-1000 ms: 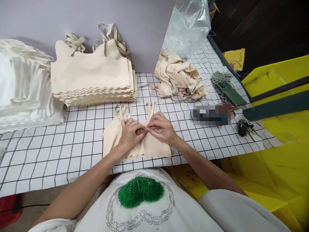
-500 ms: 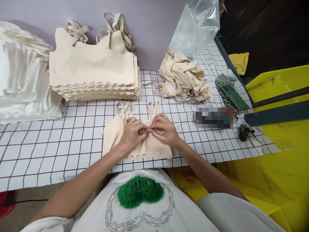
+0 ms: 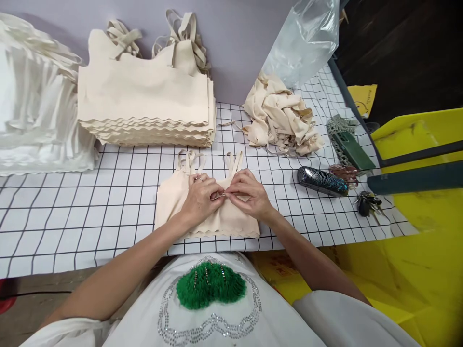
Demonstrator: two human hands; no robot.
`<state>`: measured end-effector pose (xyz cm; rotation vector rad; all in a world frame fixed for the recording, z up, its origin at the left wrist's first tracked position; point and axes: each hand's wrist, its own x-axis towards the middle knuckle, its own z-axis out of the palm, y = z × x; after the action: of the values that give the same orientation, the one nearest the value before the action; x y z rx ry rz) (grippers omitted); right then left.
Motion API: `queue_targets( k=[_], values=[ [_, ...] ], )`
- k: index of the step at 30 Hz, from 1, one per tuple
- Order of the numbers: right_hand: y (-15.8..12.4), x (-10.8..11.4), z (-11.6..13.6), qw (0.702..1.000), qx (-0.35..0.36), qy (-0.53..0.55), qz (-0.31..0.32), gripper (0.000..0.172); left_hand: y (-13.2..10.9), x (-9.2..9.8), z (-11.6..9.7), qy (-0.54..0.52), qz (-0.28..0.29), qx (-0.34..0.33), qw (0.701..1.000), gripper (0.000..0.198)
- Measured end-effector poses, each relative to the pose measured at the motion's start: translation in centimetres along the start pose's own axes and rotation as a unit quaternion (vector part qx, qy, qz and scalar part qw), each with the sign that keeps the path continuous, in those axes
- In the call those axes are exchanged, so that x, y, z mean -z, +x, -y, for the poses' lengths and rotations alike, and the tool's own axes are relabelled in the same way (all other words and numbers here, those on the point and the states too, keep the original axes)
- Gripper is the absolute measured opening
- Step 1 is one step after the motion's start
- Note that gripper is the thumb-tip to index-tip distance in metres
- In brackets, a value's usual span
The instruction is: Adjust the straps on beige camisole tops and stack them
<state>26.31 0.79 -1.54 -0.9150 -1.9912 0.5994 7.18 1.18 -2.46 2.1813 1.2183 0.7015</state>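
A beige bra top [image 3: 217, 226] with a wavy lower edge lies flat in front of me, its thin straps [image 3: 234, 163] pointing away. My left hand [image 3: 203, 197] rests on it, thumb and forefinger closed in a pinch at the middle of the neckline. Pinching at the same spot, my right hand [image 3: 249, 193] almost meets the left fingertips. A thin pale line shows between the fingertips; whether it is thread, a small tool or a fold of cloth is too small to tell.
Behind stands a stack of beige tops [image 3: 144, 94], with white garments [image 3: 39, 111] to its left. A crumpled beige pile [image 3: 282, 115] lies beneath a plastic bag [image 3: 304, 43]. At right are a dark glittery case [image 3: 321, 181], keys [image 3: 368, 203], a green phone [image 3: 352, 150] and yellow bins [image 3: 423, 135].
The view has shifted slightly, so the stacks sit a little higher and further right. Both hands keep their pinch at the neckline with hardly any movement.
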Motion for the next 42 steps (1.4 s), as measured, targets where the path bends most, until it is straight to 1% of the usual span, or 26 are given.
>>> queue_targets(
  k=[5,13,20,28,34,39,42],
  values=[
    [0.0,0.2,0.0,1.0,-0.021,-0.014,0.012,0.009,0.0,0.0,0.1,-0.002,0.003,-0.001,1.0,0.009],
    [0.1,0.1,0.0,1.0,0.006,-0.005,0.002,0.01,0.0,-0.2,0.1,0.001,-0.004,-0.002,1.0,0.011],
    [0.0,0.2,-0.1,0.999,-0.022,-0.021,0.025,0.01,0.0,-0.2,0.1,0.002,0.003,0.0,1.0,0.011],
    [0.2,0.3,0.0,0.999,0.031,-0.026,0.012,0.011,0.0,-0.2,0.1,-0.001,0.002,0.0,1.0,0.013],
    [0.3,0.6,0.1,0.998,0.015,-0.046,0.052,0.012,0.1,-0.2,0.1,0.0,-0.003,-0.001,1.0,0.015],
    [0.6,1.1,0.4,0.995,0.043,-0.057,0.074,0.015,0.0,-0.2,0.2,-0.004,-0.003,-0.003,1.0,0.018],
    [0.7,1.6,0.8,0.988,0.046,-0.088,0.115,0.018,0.0,-0.3,0.3,-0.005,-0.003,-0.002,1.0,0.022]
  ],
)
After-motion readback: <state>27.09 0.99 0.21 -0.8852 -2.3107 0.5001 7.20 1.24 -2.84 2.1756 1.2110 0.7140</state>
